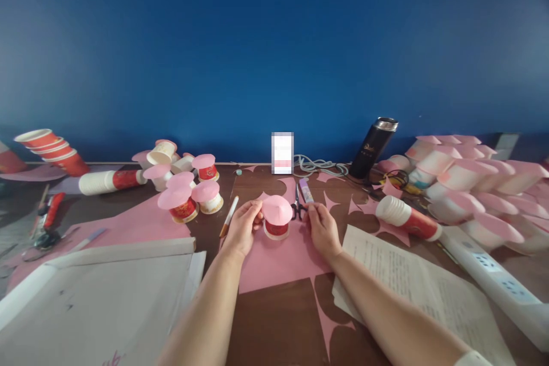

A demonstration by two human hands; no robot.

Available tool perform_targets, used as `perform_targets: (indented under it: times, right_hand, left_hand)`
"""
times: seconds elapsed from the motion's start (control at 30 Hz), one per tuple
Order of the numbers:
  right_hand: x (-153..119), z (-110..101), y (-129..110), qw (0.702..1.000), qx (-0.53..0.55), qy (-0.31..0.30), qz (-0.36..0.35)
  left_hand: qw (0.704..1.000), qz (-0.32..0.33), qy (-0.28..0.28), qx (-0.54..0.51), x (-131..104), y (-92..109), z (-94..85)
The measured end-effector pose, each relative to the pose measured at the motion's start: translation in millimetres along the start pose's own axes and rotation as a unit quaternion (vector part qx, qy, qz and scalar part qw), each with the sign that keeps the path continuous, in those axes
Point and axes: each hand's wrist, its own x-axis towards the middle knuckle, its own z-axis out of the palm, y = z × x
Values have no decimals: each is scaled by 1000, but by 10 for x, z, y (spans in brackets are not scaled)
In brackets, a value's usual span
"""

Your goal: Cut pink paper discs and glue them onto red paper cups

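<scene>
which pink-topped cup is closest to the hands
The red pink-topped cup standing by itself on the pink sheet, between the left hand and the right hand; the left group and right group sit farther off.

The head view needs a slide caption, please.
Left hand at the pink paper disc topping a red cup, right hand by black scissors.

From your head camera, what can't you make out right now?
- Top of the red paper cup: head view, covered by the round pink paper cap.
- Whether the right hand grips the black-handled scissors: head view, fingers obscure the contact.
- Text on the white printed sheets: head view, too small, partly under the forearm.
- Bright upright rectangle: head view, pixelated.
</scene>
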Motion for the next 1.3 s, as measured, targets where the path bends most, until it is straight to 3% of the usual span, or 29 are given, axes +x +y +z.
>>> perform_targets:
  times: [0.1, 0.3, 0.6, 0.77, 1.3]
  right_hand:
    - [93, 5, 2, 996, -13, 36, 84]
    - [277, 19, -12, 990, -38, 4, 137]
    - [166, -34, 21, 992, 40, 17, 119]
    - [182, -51, 11, 991, 48, 13, 128]
    - [188, 1, -88, 979, 12, -144, 144]
  left_hand:
    - [1000, -3, 10, -16, -5, 8, -1]
    - [999, 14, 2, -37, -30, 41, -16]
    - [996, 12, -24, -84, -23, 34, -12]
    - [995, 0, -10, -103, -32, 42, -14]
    - [988, -25, -62, -141, -16, 44, -20]
